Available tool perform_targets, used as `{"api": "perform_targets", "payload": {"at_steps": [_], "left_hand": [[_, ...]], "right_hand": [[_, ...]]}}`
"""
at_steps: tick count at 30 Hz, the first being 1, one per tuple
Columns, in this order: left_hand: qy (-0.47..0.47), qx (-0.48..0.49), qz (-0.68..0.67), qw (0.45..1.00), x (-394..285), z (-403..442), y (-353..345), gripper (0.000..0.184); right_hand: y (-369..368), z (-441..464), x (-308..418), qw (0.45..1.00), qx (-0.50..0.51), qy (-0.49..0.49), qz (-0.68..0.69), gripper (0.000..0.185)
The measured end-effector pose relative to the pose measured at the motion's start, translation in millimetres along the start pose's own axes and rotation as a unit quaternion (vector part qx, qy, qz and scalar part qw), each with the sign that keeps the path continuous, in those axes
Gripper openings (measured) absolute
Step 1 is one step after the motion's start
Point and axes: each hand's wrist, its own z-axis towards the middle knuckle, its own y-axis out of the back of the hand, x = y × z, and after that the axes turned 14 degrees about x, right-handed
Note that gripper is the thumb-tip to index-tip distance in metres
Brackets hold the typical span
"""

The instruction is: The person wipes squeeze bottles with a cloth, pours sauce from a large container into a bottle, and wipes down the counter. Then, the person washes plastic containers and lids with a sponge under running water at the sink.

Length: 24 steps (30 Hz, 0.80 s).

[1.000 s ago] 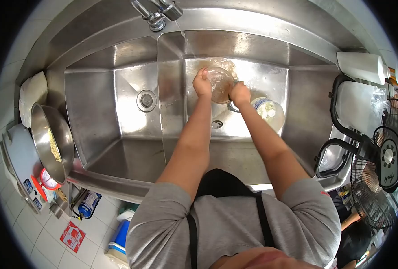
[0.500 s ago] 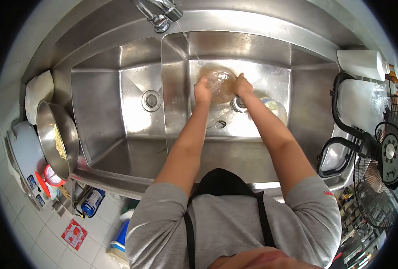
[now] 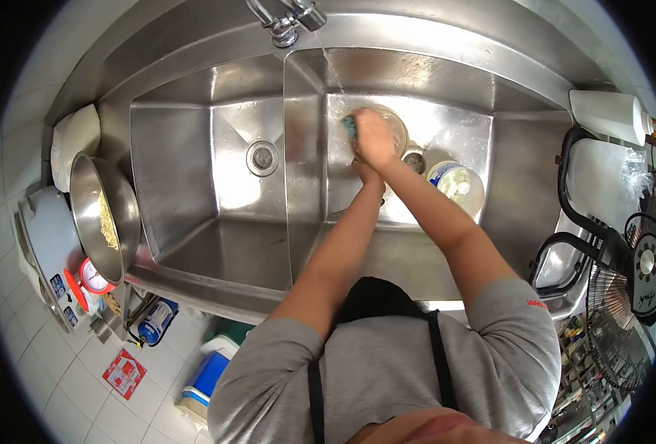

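Note:
My right hand (image 3: 374,139) is closed on a green scrubbing pad (image 3: 350,127) over a clear round bowl (image 3: 397,132) in the right sink basin. Beneath it, my left hand (image 3: 367,175) grips the bowl's near side, its fingers partly hidden. Water runs from the faucet (image 3: 312,16) down beside the bowl. To the right of my hands, a blue-and-white tub (image 3: 457,185) with pale bits inside rests on the basin floor, close to a drain (image 3: 414,160).
The left basin has its own drain (image 3: 262,158). A steel bowl (image 3: 84,214) with yellow shreds leans at the left, near a red scale (image 3: 93,276). At the right are a white container (image 3: 607,116), a black-handled rack (image 3: 570,185) and a fan (image 3: 616,325).
My right hand has moved left across the bowl, and the green pad now shows in it. My left hand has shifted to the bowl's near side. The view has shifted slightly.

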Motion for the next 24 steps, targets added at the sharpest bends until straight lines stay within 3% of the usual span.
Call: {"api": "perform_targets", "payload": {"at_steps": [1,2,3,4,5,6,8,9,10,11,12,13,14,18,20,21,23,24], "left_hand": [[0.065,-0.003,-0.085,0.994,5.9,3.9,4.1,0.056],[0.072,-0.017,0.071,0.995,2.8,9.4,5.4,0.059],[0.074,-0.017,0.07,0.995,-5.3,4.3,10.2,0.059],[-0.077,0.006,0.214,0.974,-14.4,-0.1,16.2,0.056],[-0.226,0.032,0.349,0.909,-26.1,-5.3,21.7,0.053],[-0.227,0.035,0.35,0.908,-38.5,-4.8,26.0,0.053],[-0.205,0.181,0.453,0.848,-64.6,3.6,32.4,0.045],[-0.207,0.183,0.455,0.846,-68.5,13.3,34.8,0.045],[-0.141,0.222,0.38,0.887,-71.9,22.4,36.1,0.043],[-0.07,0.256,0.3,0.916,-73.9,25.4,38.0,0.042],[-0.049,0.264,0.211,0.94,-74.8,27.7,37.4,0.041],[-0.051,0.263,0.215,0.939,-76.8,30.7,39.8,0.041],[-0.026,0.278,0.166,0.946,-81.1,27.0,40.6,0.044],[0.062,0.276,0.085,0.955,-93.4,1.8,33.8,0.048],[0.057,0.272,0.107,0.955,-95.0,-2.2,26.7,0.049],[0.054,0.261,0.132,0.955,-95.2,-1.6,25.6,0.05],[0.04,0.269,0.186,0.944,-92.8,11.8,26.4,0.047],[0.008,0.264,0.288,0.92,-88.4,24.7,24.0,0.044]], "right_hand": [[-0.1,-13.4,-3.3,1.0,0.002,0.0,0.002,0.037],[9.7,-25.8,-4.5,0.986,0.052,-0.133,0.086,0.039],[13.7,-35.4,-8.4,0.945,0.099,-0.264,0.168,0.04],[15.9,-39.3,-12.3,0.944,0.1,-0.266,0.168,0.04],[16.0,-39.9,-18.6,0.94,0.088,-0.269,0.193,0.04],[15.3,-37.3,-25.4,0.935,0.074,-0.271,0.218,0.04],[6.0,-20.2,-33.5,0.92,0.015,-0.284,0.268,0.036],[-2.6,-10.3,-37.6,0.901,-0.043,-0.295,0.316,0.033],[-12.9,-2.3,-38.7,0.91,0.026,-0.292,0.294,0.029],[-18.2,-5.3,-32.7,0.908,0.025,-0.294,0.297,0.029],[-23.0,-6.4,-26.5,0.94,0.088,-0.214,0.251,0.028],[-27.4,-7.6,-21.5,0.959,0.15,-0.131,0.202,0.028],[-24.5,-12.4,-21.2,0.957,0.19,-0.108,0.193,0.029],[-21.0,-4.5,-30.8,0.954,0.214,-0.096,0.186,0.029],[-25.2,18.9,-27.3,0.893,0.057,-0.326,0.306,0.03],[-24.4,17.0,-25.2,0.893,0.056,-0.325,0.306,0.03],[-26.7,1.5,-12.4,0.932,0.109,-0.23,0.259,0.031],[-25.9,-7.8,-11.9,0.936,0.165,-0.185,0.251,0.03]]}}
